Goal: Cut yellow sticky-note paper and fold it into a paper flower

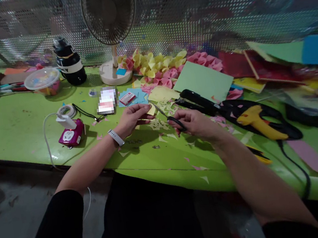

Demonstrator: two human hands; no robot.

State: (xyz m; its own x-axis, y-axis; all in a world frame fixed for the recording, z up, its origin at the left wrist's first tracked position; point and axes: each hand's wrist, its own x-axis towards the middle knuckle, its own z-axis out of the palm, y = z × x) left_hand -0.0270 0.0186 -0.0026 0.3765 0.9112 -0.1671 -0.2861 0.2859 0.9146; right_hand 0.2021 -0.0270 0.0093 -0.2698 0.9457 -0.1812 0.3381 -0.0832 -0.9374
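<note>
Between thumb and fingers, my left hand (134, 118) pinches a small piece of yellow paper (152, 109). My right hand (191, 122) grips a pair of scissors (176, 123) by the dark handles, and the blades point up and left toward that paper. Whether the blades touch it, I cannot tell. Under and around both hands lie pale yellow paper scraps (159, 124). Just behind them is a stack of blue paper pieces (141, 97) with a small red and white box (127, 98) on top.
A fan (115, 72) and a black bottle (71, 66) stand at the back, beside yellow folded paper pieces (154, 62). At left are a magenta power socket (71, 133), a phone (107, 101) and a plastic tub (43, 81). A black stapler (200, 100) and yellow glue gun (258, 120) lie right.
</note>
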